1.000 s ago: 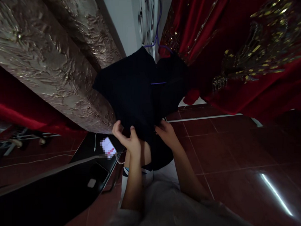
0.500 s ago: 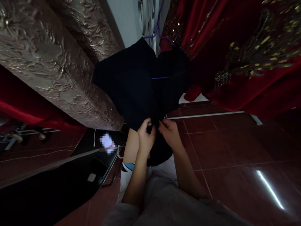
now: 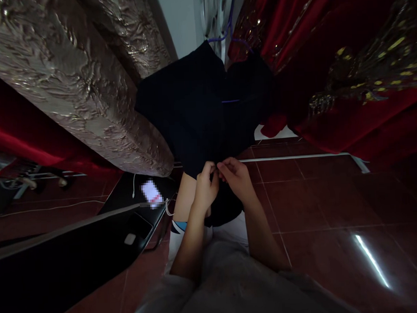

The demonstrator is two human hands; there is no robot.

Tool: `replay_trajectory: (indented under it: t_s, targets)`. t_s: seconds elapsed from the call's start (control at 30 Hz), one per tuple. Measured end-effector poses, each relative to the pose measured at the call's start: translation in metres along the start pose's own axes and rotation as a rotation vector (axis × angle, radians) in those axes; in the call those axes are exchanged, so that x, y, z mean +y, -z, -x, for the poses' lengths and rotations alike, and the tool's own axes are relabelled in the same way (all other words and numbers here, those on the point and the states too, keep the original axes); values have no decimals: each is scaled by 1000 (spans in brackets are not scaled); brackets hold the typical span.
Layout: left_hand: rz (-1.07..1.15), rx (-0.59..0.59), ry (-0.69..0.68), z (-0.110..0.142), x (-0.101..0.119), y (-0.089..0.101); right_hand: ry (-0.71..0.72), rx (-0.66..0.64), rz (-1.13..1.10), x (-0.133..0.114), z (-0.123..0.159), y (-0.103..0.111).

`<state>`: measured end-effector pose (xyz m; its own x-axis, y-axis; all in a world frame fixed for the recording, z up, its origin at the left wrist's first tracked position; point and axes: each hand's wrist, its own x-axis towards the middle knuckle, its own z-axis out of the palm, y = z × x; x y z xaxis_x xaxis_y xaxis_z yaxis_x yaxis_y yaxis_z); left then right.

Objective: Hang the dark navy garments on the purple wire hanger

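Observation:
A dark navy short-sleeved garment hangs on a purple hanger in front of me, its front edges parted near the top. At its lower front, my left hand is closed in a pinch on the dark cloth. Close beside it, my right hand also pinches at the front edge, thumb against fingers. The fingertips of both hands nearly meet. Whatever small part of the garment lies between them is too dark to make out.
On the left, a black bench holds a lit phone, a dark phone and a small white case. Embossed beige fabric hangs at upper left. Red sequined cloth hangs on the right, above a white rail.
My hands have drawn closer together at the garment's front edge, the right fingers now bent more over. The view has shifted slightly, so the garment appears a little farther right.

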<state>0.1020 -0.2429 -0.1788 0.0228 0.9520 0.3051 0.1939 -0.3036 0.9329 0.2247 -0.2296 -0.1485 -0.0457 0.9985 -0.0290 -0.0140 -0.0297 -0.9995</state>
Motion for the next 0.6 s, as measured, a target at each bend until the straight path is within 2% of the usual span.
replay_trajectory:
  t_s: [0.17,0.33,0.4,0.5,0.6]
  targets:
    - [-14,57,0,0,-1,10,-4,-97,134,1,5,5]
    - [3,100,19,-4,-4,13,4,-162,83,-8,-5,9]
    - [-16,141,7,-7,-9,10,51,-135,49,-26,-24,11]
    - [-62,193,7,-16,-21,5,208,-32,-46,-76,-61,15]
    - [-108,125,32,-26,-36,1,371,120,-218,-134,-91,17]
